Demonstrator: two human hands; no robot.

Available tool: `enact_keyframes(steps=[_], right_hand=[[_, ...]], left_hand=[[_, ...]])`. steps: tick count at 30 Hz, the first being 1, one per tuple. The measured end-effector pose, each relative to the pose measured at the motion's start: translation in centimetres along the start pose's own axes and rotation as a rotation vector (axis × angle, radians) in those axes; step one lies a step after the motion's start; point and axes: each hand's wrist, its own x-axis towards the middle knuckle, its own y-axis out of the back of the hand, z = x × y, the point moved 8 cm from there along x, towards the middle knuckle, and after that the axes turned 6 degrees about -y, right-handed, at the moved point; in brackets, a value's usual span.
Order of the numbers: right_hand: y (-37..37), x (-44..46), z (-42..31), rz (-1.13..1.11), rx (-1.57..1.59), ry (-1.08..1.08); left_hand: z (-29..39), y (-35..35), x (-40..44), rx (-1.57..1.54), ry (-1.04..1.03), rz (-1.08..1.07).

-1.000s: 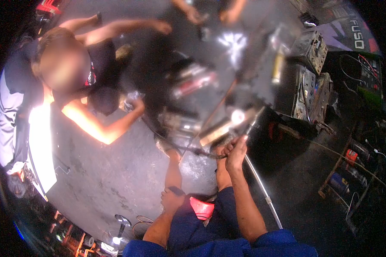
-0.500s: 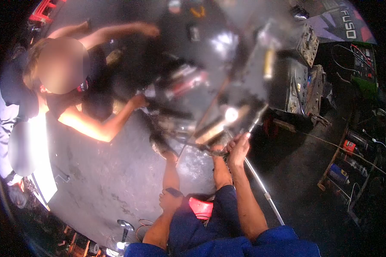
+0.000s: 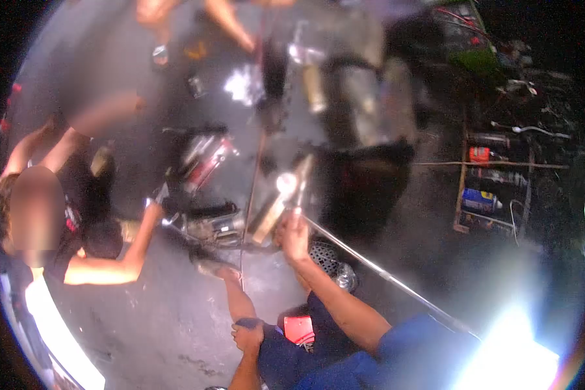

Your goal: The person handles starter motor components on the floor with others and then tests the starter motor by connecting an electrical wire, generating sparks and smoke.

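In the head view my right hand (image 3: 294,234) is closed around a slim, shiny metal tool (image 3: 299,198) that points away from me; blur hides its kind. Just past that hand lies a long wooden block (image 3: 264,226), with a bright round light (image 3: 285,182) over it. A long metal rod (image 3: 387,276) slants from near the hand toward my right side; whether I touch it is unclear. My left hand (image 3: 247,335) rests low on my bent left knee, its fingers curled around it by a dark patch.
A co-worker (image 3: 114,266) crouches at the left, one hand near metal parts (image 3: 218,227). Other people's arms (image 3: 231,23) reach in at the top. A red and silver part (image 3: 208,162) lies on the dark floor. At the right is a wooden rack (image 3: 465,188) with a blue can (image 3: 481,200).
My view has swung to the right, so the scene shifts left. My right hand still grips the metal tool and my left hand stays on my knee. A bright glare has appeared at lower right.
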Motion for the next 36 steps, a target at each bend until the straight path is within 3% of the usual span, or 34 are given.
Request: enact_keyframes(steps=[4,9,12,13,18,20,24,26,27,30,36], right_hand=[[-1.2,-1.0,-2.4,0.042,-0.190,0.038],[-1.9,-1.4,-3.2,0.021,-0.094,-0.035],[-2.0,-1.2,-2.8,-0.004,0.030,-0.061],[-2.1,-1.2,-2.6,-0.020,0.086,-0.072],[1.0,0.3,-0.6,0.096,-0.253,0.080],[2.4,0.1,0.2,0.129,-0.198,0.015],[3.8,-0.9,-1.2,0.311,-0.197,-0.001],[2.1,-3.1,-2.9,0.181,0.034,0.001],[2.5,-3.6,-2.2,0.251,0.104,-0.032],[3.8,-4.9,-0.2,0.317,0.146,-0.023],[1.7,-11.4,-0.3,0.351,0.126,0.009]], left_hand=[[1.4,2.6,-1.8,0.020,0.112,0.011],[1.4,3.0,-1.9,0.011,0.101,0.011],[2.1,3.8,-2.5,-0.021,0.150,-0.115],[1.9,3.9,-2.2,-0.009,0.131,-0.070],[-0.9,0.3,0.8,0.012,-0.045,0.049],[-0.9,0.2,1.2,0.003,-0.082,0.061],[0.8,5.9,-0.9,-0.010,0.058,0.019],[0.1,7.5,-0.1,-0.030,0.024,0.037],[0.0,8.2,0.2,-0.037,-0.003,0.048],[-0.6,10.8,0.9,-0.027,-0.077,0.115],[-2.6,13.2,3.8,-0.002,-0.147,0.043]])
